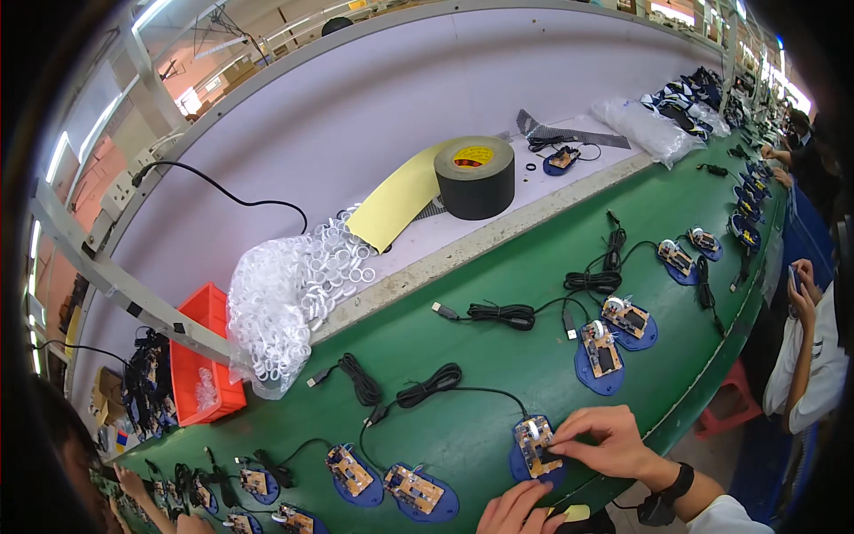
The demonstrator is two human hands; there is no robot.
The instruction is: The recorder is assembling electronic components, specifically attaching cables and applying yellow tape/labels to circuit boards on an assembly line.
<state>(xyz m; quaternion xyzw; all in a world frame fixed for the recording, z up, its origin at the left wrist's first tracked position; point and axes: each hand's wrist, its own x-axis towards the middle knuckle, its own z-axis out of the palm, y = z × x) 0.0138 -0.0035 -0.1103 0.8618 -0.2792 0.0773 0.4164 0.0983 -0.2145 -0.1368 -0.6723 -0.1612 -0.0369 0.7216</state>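
At the front right of the green bench lies a blue mouse base with its circuit board point(535, 445) exposed and a white wheel on it. My right hand point(605, 442) comes in from the right, fingers pinched against the board's right side; whatever is between the fingertips is hidden. Just below the same base, my left hand point(516, 511) is closed, its fingertips close to the base's lower edge. A yellow-backed piece of tape point(576, 513) shows at its fingers, with black beside it. A cable point(431, 384) runs from the base to a coiled bundle behind.
More open mouse bases point(601, 356) with coiled cables lie along the bench point(489, 365). On the shelf are a black tape roll point(478, 182), a plastic bag of white rings point(271, 311) and a clear bag point(649, 129). A red bin point(209, 392) stands left. Co-workers sit at both sides.
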